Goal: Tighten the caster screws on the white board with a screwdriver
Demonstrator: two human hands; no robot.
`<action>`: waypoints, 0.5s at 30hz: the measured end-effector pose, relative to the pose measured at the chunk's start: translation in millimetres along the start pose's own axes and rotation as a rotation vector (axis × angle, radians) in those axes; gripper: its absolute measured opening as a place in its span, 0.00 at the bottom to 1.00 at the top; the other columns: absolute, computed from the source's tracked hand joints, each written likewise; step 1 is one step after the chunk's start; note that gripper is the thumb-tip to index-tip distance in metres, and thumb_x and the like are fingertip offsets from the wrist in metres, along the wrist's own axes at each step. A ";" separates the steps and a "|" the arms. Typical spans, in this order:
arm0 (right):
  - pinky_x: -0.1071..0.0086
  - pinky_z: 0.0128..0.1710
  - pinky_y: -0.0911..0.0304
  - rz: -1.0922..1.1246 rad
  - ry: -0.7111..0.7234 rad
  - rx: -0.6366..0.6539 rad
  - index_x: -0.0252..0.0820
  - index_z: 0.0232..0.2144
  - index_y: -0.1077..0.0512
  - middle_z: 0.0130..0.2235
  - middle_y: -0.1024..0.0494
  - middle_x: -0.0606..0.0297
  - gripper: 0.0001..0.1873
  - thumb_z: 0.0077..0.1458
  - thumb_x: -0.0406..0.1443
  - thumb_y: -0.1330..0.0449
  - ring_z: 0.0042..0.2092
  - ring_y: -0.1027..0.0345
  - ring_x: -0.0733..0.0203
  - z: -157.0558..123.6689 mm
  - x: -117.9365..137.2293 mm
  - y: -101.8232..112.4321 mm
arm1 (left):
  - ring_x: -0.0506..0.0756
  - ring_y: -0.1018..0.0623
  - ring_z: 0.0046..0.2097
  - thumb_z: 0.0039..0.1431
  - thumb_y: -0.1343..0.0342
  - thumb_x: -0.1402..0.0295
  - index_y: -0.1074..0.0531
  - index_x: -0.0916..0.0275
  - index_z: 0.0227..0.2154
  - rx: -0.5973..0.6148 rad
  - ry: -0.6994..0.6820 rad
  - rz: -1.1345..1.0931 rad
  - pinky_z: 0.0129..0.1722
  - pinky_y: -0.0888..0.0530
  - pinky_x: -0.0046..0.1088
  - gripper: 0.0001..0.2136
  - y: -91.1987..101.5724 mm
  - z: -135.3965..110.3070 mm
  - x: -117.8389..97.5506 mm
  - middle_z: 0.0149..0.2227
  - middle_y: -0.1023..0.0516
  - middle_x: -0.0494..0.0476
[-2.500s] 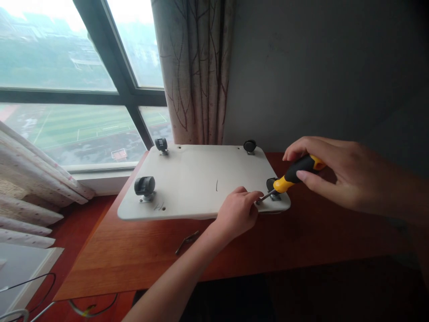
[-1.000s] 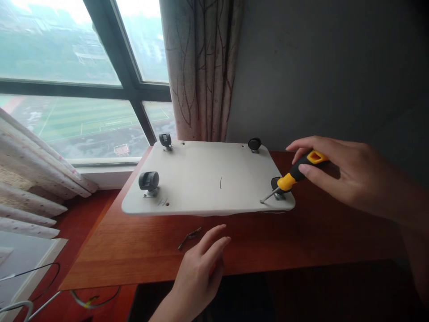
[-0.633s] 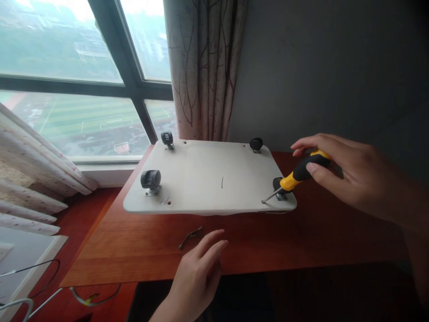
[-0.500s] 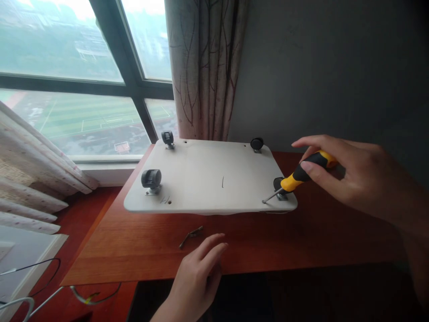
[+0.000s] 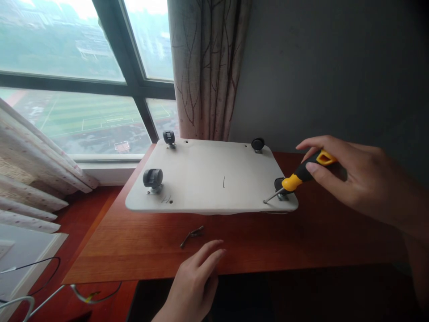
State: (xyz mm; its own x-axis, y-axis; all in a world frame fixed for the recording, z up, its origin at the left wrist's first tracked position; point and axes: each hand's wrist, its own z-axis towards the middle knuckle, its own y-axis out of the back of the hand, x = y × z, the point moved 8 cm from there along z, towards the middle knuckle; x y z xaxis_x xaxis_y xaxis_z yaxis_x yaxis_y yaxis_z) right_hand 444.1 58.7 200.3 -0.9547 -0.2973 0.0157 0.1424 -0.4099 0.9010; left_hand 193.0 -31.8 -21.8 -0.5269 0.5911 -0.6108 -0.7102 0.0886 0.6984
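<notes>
My right hand (image 5: 358, 179) grips a yellow and black screwdriver (image 5: 300, 175) by its handle. The shaft slants down to the left, and its tip meets a small screw head (image 5: 265, 202) near the front right corner of a white board (image 5: 208, 174). My left hand (image 5: 197, 279), fingers stretched and holding nothing, is by the table's front edge. Just beyond its fingers lie several long screws (image 5: 191, 235) in a small heap. Black casters point up from the board: front left (image 5: 153, 179), back left (image 5: 168, 137), back right (image 5: 258, 144), and front right (image 5: 279, 184), partly behind the screwdriver.
The board rests on a reddish-brown wooden table (image 5: 134, 250). Open holes (image 5: 171, 202) show in the board. A window (image 5: 67, 116) and curtains (image 5: 204, 67) stand behind and left, a grey wall (image 5: 328, 67) at the right. Cables (image 5: 87, 297) hang at the lower left.
My right hand has shifted its hold slightly on the screwdriver handle, which looks turned a little. My left hand has drawn back slightly; the tip stays at the screw.
</notes>
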 end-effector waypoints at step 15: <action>0.65 0.25 0.47 -0.342 -0.043 -0.161 0.52 0.36 0.26 0.31 0.18 0.70 0.27 0.63 0.61 0.55 0.28 0.26 0.51 -5.9 2.5 7.3 | 0.57 0.20 0.54 0.55 0.53 0.82 0.31 0.58 0.56 0.028 -0.057 -0.024 0.51 0.20 0.31 0.26 -21.6 -14.5 -8.4 0.59 0.24 0.63</action>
State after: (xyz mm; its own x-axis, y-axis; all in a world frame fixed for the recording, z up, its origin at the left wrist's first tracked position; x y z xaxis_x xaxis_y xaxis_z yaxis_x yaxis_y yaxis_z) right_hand 444.3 49.8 204.3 -0.9637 -0.0848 -0.2533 -0.1507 -0.6102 0.7777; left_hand 205.9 -50.3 -37.1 -0.4815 0.6334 -0.6059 -0.7088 0.1252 0.6942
